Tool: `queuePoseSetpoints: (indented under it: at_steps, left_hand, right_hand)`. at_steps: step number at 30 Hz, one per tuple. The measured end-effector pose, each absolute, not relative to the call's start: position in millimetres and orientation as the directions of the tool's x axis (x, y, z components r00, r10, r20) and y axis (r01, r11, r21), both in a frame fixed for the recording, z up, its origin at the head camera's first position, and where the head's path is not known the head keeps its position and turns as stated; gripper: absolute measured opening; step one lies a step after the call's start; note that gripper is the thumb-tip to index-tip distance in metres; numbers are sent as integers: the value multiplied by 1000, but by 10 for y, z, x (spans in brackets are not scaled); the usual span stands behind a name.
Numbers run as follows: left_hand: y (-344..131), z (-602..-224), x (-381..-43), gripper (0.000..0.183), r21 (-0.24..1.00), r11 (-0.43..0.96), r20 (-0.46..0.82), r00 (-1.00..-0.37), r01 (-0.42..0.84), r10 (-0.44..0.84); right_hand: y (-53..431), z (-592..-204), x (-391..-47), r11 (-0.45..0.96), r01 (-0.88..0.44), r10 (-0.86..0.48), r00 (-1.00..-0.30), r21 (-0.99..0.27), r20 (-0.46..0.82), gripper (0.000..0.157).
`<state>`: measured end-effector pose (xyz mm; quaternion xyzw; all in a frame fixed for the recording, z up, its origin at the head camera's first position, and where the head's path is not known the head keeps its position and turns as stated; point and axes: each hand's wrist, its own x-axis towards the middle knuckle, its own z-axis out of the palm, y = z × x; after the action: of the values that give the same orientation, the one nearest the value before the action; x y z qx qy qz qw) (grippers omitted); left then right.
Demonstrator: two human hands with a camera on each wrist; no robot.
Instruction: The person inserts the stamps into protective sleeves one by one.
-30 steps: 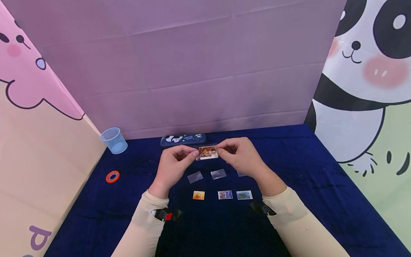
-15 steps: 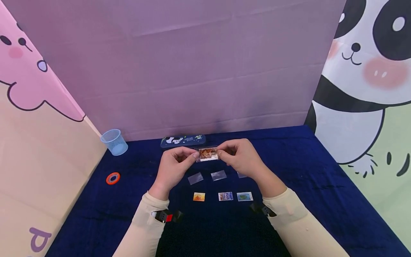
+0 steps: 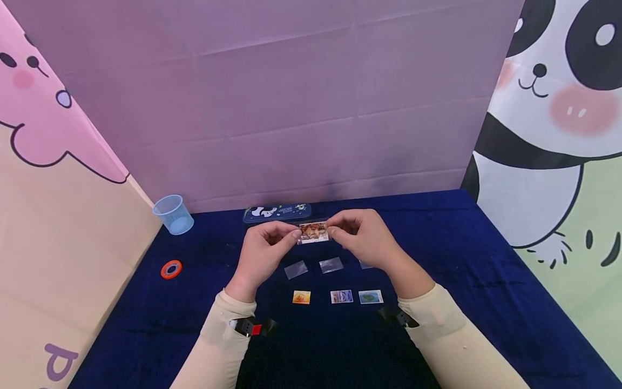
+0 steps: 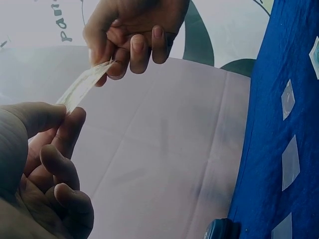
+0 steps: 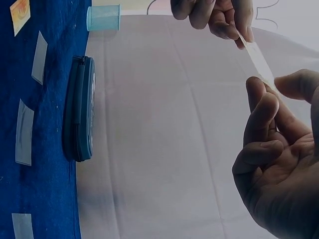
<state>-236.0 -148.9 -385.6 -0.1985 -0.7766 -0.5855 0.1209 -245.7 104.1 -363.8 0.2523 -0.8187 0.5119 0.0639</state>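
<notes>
Between both hands, raised off the cloth, is a small brown picture stamp (image 3: 313, 232) that seems to sit in a clear plastic sleeve. My left hand (image 3: 259, 254) pinches its left end between thumb and forefinger. At the opposite end, the thumb and forefinger of my right hand (image 3: 365, 237) pinch it too. Both wrist views show the thin piece (image 4: 83, 85) nearly edge-on, stretched from one hand to the other. Below the hands lie two clear sleeves (image 3: 331, 265), with a third (image 5: 23, 226) partly hidden by the right hand. Nearer lie an orange stamp (image 3: 301, 297), a purple-blue stamp (image 3: 342, 296) and a green-blue stamp (image 3: 371, 297).
A dark blue panda pencil case (image 3: 277, 212) lies at the back, behind the left hand. At the left stand a light blue mesh cup (image 3: 174, 216) and, nearer, an orange tape ring (image 3: 166, 272). Dark blue cloth (image 3: 457, 259) covers the table; a lilac curtain (image 3: 291, 108) hangs behind.
The held stamp has shifted very slightly left between the fingers. Both hands keep their pinch and stay almost in place; the things on the cloth have not moved.
</notes>
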Motion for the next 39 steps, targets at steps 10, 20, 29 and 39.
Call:
queuePoseSetpoints:
  at_steps: [10,20,29,39]
  left_hand:
    - [-1483,-3833,-2348,14,860,241,417,-892,449,175]
    - [-1482,-3830,-2353,12,857,245,420,-890,453,176]
    - [-1475,-3836,-2349,12,855,255,417,-891,452,181]
    - [-1481,-3848,-2354,12,856,260,412,-893,447,179]
  right_hand:
    - [1039,-3636,-2459,359,-457,-343,-876,-814,340,9]
    - [1048,-3624,-2462,365,-456,-339,-877,-812,340,10]
    - [1043,-3621,-2450,374,-460,-333,-877,-805,346,8]
    - [1036,-3643,-2458,369,-474,-343,-869,-800,357,6]
